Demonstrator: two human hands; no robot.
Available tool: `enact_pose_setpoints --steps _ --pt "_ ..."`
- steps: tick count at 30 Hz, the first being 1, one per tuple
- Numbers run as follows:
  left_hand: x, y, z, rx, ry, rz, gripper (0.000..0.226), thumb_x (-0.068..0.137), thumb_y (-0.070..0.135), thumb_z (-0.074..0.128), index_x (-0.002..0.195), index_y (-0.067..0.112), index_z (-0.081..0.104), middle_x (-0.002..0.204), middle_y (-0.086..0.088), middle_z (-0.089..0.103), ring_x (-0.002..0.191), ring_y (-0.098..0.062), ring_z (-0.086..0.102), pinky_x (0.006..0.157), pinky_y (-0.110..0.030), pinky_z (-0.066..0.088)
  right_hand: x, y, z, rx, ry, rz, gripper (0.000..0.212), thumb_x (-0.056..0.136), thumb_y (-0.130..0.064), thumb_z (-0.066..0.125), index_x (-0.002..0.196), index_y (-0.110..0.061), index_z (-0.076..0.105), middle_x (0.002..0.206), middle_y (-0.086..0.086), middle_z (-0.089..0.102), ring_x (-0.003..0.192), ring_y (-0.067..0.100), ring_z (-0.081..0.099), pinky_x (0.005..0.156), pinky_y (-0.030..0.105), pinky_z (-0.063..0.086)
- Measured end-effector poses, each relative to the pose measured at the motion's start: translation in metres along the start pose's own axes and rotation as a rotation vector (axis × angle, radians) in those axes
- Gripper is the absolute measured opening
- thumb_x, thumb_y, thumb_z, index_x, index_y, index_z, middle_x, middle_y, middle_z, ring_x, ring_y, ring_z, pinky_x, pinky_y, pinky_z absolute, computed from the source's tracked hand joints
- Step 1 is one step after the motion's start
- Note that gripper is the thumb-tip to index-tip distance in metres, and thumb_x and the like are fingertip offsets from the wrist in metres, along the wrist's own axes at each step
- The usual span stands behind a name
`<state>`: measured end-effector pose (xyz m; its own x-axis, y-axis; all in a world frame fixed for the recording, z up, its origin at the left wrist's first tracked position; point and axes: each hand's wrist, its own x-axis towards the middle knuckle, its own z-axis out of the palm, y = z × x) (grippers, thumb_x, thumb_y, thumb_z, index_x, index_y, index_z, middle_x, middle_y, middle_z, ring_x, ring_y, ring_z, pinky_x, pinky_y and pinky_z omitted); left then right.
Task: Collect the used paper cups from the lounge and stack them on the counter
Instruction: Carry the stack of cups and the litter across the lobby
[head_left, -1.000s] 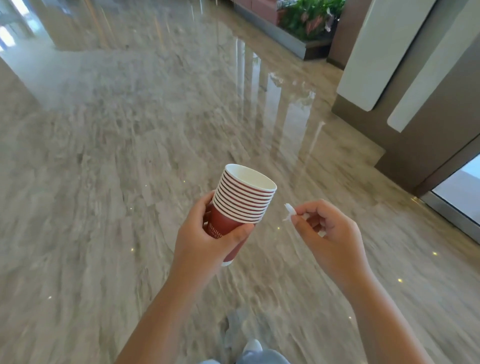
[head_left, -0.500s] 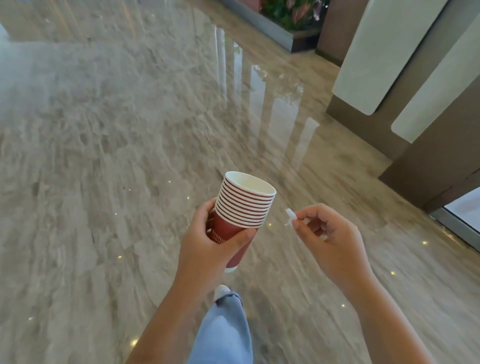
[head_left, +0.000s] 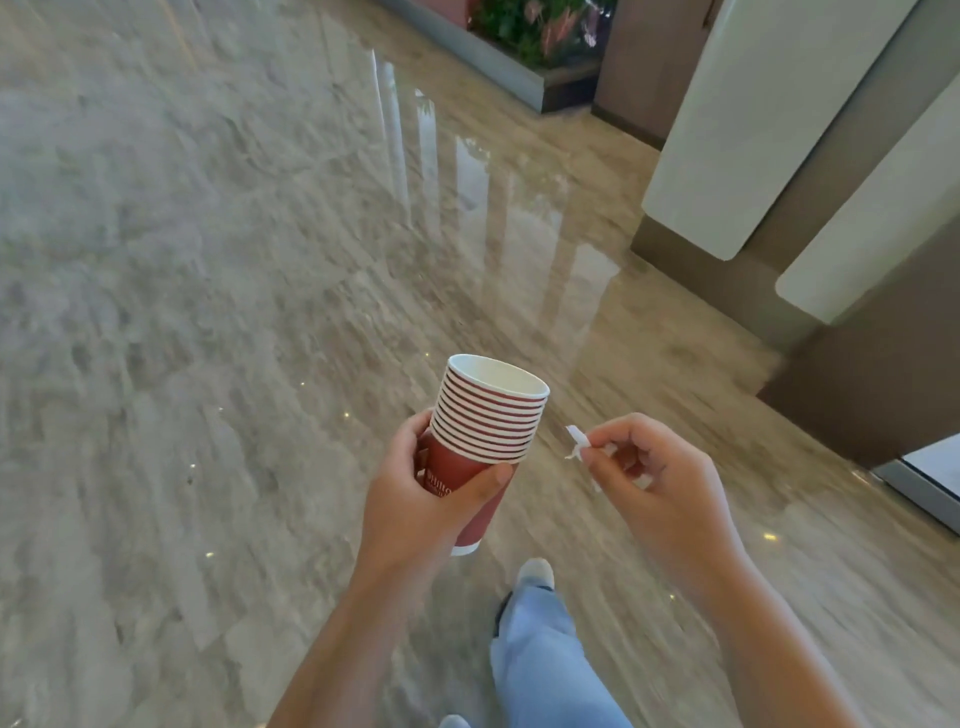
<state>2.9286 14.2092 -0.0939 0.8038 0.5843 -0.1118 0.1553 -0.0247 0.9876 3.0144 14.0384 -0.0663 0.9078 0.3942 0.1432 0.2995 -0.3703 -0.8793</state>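
Note:
A stack of several red paper cups (head_left: 488, 421) with white rims sits upright in my left hand (head_left: 415, 499), which wraps around the lowest cup's red wall. The top cup's white inside looks empty. To the right, apart from the stack, my right hand (head_left: 660, 483) pinches a small white scrap of paper (head_left: 577, 441) between thumb and forefinger. No counter is in view.
Glossy beige marble floor (head_left: 208, 312) stretches ahead and to the left. A brown wall with white panels (head_left: 727, 130) runs along the right. A grey planter with green plants (head_left: 530, 47) stands at the far top. My leg in light blue trousers (head_left: 540, 654) steps forward below.
The floor has slid past as I walk, the right wall and planter are nearer. My leg now swings forward at the bottom. Both hands keep their holds.

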Motion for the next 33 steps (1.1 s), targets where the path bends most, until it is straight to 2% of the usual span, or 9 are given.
enact_pose_setpoints --steps 7,9,12,15,18,21,24,30,33 --pt "0.162 0.023 0.054 0.011 -0.054 0.038 0.071 0.041 0.056 0.079 0.107 0.043 0.055 0.098 0.022 0.068 0.089 0.001 0.065 0.067 -0.019 0.053 0.161 0.042 -0.009 0.027 0.084 0.007 0.022 0.077 -0.004 0.068 0.071 -0.024 0.061 0.067 -0.003 0.059 0.058 0.012 0.05 0.056 0.019 0.04" --pt "0.212 0.037 0.074 0.015 -0.067 0.05 0.068 0.041 0.055 0.079 0.104 0.045 0.055 0.098 0.022 0.068 0.089 0.001 0.066 0.068 -0.021 0.053 0.211 0.048 -0.018 0.036 0.091 0.01 0.02 0.077 -0.006 0.069 0.071 -0.024 0.061 0.067 -0.001 0.06 0.059 0.013 0.051 0.056 0.023 0.041" --pt "0.278 0.06 0.105 0.017 -0.115 0.084 0.065 0.041 0.055 0.079 0.101 0.046 0.056 0.096 0.022 0.068 0.087 0.0 0.066 0.066 -0.02 0.053 0.281 0.054 -0.033 0.026 0.091 -0.007 0.017 0.077 -0.005 0.069 0.072 -0.02 0.062 0.067 -0.003 0.059 0.058 0.007 0.049 0.056 0.019 0.039" --pt "0.339 0.077 0.13 0.028 -0.137 0.126 0.062 0.043 0.055 0.08 0.1 0.051 0.057 0.095 0.023 0.068 0.085 0.002 0.066 0.064 -0.014 0.051 0.347 0.062 -0.047 0.016 0.11 -0.012 0.013 0.077 -0.004 0.069 0.074 -0.015 0.064 0.067 -0.003 0.059 0.058 0.012 0.051 0.056 0.024 0.041" --pt "0.39 0.083 0.145 0.01 -0.132 0.103 0.064 0.041 0.053 0.081 0.101 0.049 0.057 0.095 0.022 0.068 0.085 0.001 0.066 0.066 -0.019 0.053 0.4 0.074 -0.05 0.034 0.125 0.005 0.016 0.077 -0.004 0.068 0.073 -0.019 0.063 0.067 -0.004 0.06 0.058 0.011 0.05 0.056 0.025 0.041" --pt "0.442 0.083 0.155 -0.001 -0.125 0.069 0.068 0.04 0.053 0.08 0.103 0.043 0.057 0.095 0.02 0.069 0.087 -0.002 0.067 0.071 -0.025 0.054 0.451 0.088 -0.042 0.033 0.117 0.024 0.019 0.077 -0.006 0.069 0.072 -0.023 0.063 0.066 -0.006 0.06 0.058 0.01 0.05 0.055 0.02 0.041" --pt "0.5 0.083 0.16 -0.003 -0.137 0.049 0.073 0.041 0.052 0.081 0.108 0.037 0.058 0.096 0.017 0.069 0.088 -0.003 0.067 0.07 -0.024 0.053 0.505 0.101 -0.028 0.03 0.122 0.046 0.021 0.076 -0.005 0.069 0.071 -0.024 0.063 0.064 -0.008 0.06 0.057 0.01 0.052 0.053 0.015 0.04" --pt "0.648 0.085 0.161 -0.006 -0.156 0.032 0.075 0.039 0.052 0.08 0.109 0.037 0.057 0.096 0.018 0.069 0.086 -0.001 0.066 0.067 -0.018 0.052 0.644 0.108 0.013 0.066 0.141 0.054 0.02 0.077 -0.005 0.069 0.07 -0.024 0.063 0.067 -0.004 0.062 0.058 0.021 0.053 0.054 0.03 0.041" --pt "0.725 0.099 0.154 -0.018 -0.165 0.035 0.075 0.04 0.053 0.08 0.109 0.039 0.057 0.096 0.018 0.069 0.088 -0.001 0.066 0.07 -0.021 0.052 0.724 0.092 0.031 0.038 0.12 0.034 0.016 0.078 -0.009 0.069 0.072 -0.022 0.063 0.069 -0.002 0.063 0.06 0.024 0.054 0.057 0.034 0.043"
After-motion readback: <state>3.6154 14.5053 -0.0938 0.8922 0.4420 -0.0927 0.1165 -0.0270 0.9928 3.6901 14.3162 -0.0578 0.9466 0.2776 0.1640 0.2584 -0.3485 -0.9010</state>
